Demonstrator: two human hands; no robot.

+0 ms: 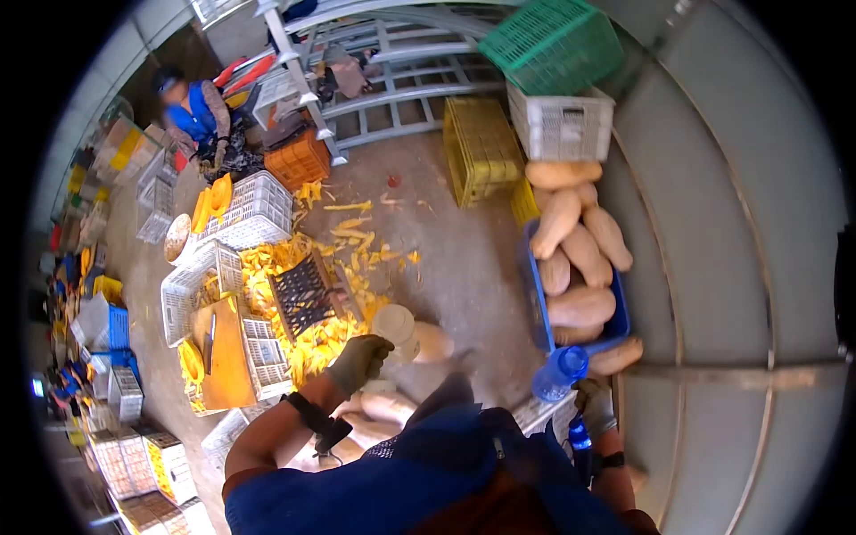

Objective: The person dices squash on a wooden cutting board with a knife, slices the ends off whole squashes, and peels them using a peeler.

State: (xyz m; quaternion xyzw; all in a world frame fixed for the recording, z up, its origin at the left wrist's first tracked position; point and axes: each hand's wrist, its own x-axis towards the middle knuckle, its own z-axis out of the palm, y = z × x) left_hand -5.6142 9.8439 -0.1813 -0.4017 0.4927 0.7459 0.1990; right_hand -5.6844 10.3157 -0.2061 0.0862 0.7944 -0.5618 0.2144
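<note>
My gloved left hand (359, 364) is closed on the side of a pale, round, cup-like container (395, 328), held out over the floor. Beyond it lies a pale squash (432, 342), partly covered by the container. On the right, my gloved right hand (595, 403) is closed at the side of a blue plastic bottle (560, 374); its grip is partly hidden. A small dark blue object (580, 434) sits by that wrist. More squashes (388, 406) lie below my left forearm, partly hidden by my body.
A blue crate (540, 312) of squashes stands right, beneath stacked white (562, 125) and green crates (553, 45). Orange peelings (312, 357) surround a low stool (305, 290) at left. A knife (209, 343) lies on a board (229, 357). Another person (198, 116) sits far left.
</note>
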